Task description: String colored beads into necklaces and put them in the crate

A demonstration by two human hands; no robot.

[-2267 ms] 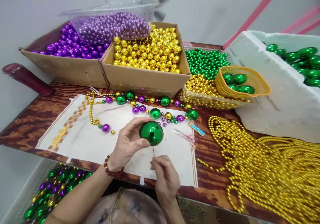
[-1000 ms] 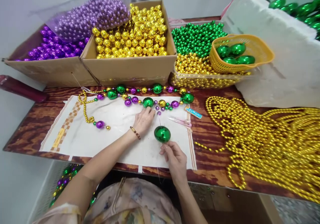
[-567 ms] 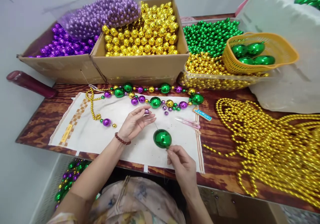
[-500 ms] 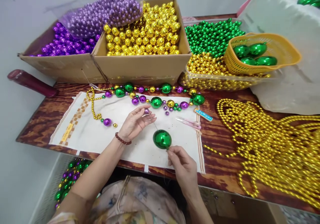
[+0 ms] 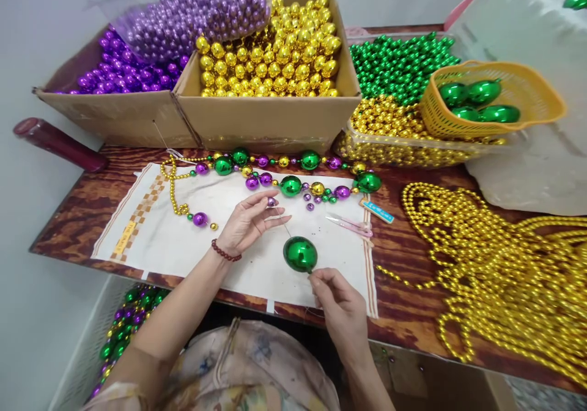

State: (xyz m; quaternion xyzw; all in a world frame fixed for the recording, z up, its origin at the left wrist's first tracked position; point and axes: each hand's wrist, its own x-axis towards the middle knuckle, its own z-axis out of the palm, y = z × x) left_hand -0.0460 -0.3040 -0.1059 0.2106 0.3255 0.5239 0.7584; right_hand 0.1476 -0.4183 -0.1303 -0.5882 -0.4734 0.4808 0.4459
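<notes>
My left hand (image 5: pixel 252 221) pinches a small purple bead (image 5: pixel 271 202) between thumb and forefinger, its other fingers loosely spread. A thin thread (image 5: pixel 284 222) runs down from there to a large shiny green bead (image 5: pixel 300 254). At the lower end of that bead, the fingertips of my right hand (image 5: pixel 340 301) are closed on it. Both hands are above a white cloth (image 5: pixel 257 270). Behind them lies a strand of green, purple and gold beads (image 5: pixel 290 185). A few loose purple beads (image 5: pixel 310 207) rest beside it.
Pink-handled scissors (image 5: pixel 351 224) and a blue-labelled tool (image 5: pixel 376 211) lie at the cloth's right. Gold bead chains (image 5: pixel 504 288) cover the table's right side. Cardboard boxes (image 5: pixel 270 120) of beads and a yellow basket (image 5: pixel 543 102) stand behind. A dark red bottle (image 5: pixel 59 145) is at left.
The camera view has shifted slightly, so the scene sits a little farther right. Both hands keep almost the same pose, with the large green bead still between them.
</notes>
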